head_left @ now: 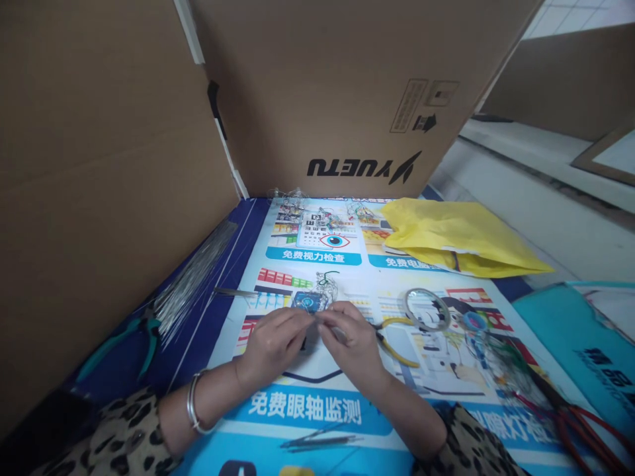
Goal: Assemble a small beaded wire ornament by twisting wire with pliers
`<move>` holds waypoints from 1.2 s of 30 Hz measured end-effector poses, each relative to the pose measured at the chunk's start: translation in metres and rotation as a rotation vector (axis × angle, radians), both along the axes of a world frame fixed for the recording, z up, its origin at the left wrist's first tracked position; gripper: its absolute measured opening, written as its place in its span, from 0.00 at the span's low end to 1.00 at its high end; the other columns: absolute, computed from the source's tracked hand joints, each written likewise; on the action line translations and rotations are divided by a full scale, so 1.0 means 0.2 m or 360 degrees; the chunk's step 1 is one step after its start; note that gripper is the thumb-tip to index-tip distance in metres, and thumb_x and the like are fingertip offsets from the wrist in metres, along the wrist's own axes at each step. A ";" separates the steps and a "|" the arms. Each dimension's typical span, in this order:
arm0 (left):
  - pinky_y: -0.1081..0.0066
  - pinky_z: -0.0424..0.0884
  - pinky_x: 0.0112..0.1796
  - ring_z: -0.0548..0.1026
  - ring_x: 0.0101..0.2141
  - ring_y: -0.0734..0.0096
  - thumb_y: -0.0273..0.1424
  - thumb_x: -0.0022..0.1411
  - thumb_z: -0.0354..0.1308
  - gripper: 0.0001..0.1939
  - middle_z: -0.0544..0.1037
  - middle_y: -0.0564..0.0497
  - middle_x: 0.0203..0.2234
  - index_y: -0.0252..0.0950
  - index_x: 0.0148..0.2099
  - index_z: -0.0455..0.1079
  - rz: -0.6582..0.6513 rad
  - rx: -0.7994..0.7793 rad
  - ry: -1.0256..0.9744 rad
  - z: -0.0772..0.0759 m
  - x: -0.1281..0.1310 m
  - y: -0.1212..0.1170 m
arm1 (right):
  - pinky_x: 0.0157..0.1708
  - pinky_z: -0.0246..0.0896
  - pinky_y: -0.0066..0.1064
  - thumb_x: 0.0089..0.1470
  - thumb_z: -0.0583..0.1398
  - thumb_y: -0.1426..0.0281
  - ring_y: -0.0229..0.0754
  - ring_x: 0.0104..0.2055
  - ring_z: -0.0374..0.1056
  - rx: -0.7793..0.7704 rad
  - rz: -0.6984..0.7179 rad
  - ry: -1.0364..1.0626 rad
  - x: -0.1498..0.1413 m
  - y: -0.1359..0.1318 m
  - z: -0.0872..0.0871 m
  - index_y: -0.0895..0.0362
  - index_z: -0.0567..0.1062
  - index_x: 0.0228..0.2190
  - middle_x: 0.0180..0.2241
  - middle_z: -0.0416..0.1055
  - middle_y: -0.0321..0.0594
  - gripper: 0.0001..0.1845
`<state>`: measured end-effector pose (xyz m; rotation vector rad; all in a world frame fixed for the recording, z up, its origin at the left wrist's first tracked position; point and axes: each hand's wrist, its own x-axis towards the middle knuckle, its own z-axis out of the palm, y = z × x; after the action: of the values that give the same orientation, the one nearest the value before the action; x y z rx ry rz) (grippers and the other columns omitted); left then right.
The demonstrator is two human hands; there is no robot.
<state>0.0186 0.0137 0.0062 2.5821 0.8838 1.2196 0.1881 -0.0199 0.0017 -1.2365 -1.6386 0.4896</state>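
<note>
My left hand (278, 336) and my right hand (351, 340) meet at the middle of the printed sheet, fingertips pinched close together. Between them is a small clump of thin silvery wire (326, 289), with a green strand curling at its top; it rises just beyond the fingertips. The exact spot gripped is hidden by the fingers. Close to the right hand lie yellow-handled pliers (399, 322), their jaws partly behind that hand. A ring-shaped coil of wire (426, 309) touches the pliers' handles. Metal tweezers (235, 292) lie beyond the left hand.
Cardboard panels (317, 99) wall the left and back. Straight wires (198, 277) and teal-handled pliers (119, 347) lie left. At right are a yellow bag (456, 235), tangled wire pieces (506, 363), red-handled scissors (578, 423) and a teal bag (570, 337). Short dark rods (322, 441) lie in front.
</note>
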 end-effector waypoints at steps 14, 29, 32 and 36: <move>0.67 0.74 0.38 0.76 0.36 0.69 0.20 0.59 0.51 0.11 0.78 0.47 0.35 0.35 0.42 0.70 -0.0064 -0.0019 0.0043 -0.01 -0.01 -0.02 | 0.39 0.66 0.33 0.52 0.55 0.75 0.40 0.39 0.67 0.0130 -0.0012 -0.0108 0.00 0.00 0.00 0.52 0.75 0.37 0.36 0.67 0.41 0.12; 0.69 0.74 0.37 0.76 0.36 0.70 0.20 0.59 0.53 0.10 0.78 0.49 0.35 0.36 0.42 0.69 -0.0053 0.0031 0.0053 -0.02 -0.01 -0.02 | 0.39 0.66 0.32 0.54 0.55 0.75 0.39 0.38 0.66 0.0159 -0.0038 -0.0140 0.01 0.01 -0.01 0.53 0.74 0.37 0.36 0.67 0.41 0.11; 0.69 0.74 0.37 0.76 0.36 0.70 0.20 0.59 0.53 0.10 0.78 0.49 0.35 0.36 0.42 0.69 -0.0052 0.0023 0.0060 -0.03 -0.01 -0.02 | 0.39 0.66 0.32 0.54 0.55 0.75 0.39 0.39 0.66 0.0171 -0.0047 -0.0151 0.01 0.01 -0.02 0.54 0.74 0.37 0.36 0.66 0.41 0.10; 0.68 0.74 0.37 0.76 0.36 0.69 0.21 0.58 0.53 0.09 0.78 0.50 0.35 0.36 0.41 0.70 -0.0044 0.0023 0.0056 -0.02 -0.01 -0.02 | 0.38 0.66 0.31 0.53 0.56 0.76 0.38 0.38 0.66 0.0176 -0.0048 -0.0141 0.02 0.01 -0.02 0.54 0.74 0.36 0.35 0.66 0.40 0.10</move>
<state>0.0163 0.0098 0.0015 2.6259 0.8458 1.1814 0.1913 -0.0176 -0.0023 -1.2138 -1.6957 0.3250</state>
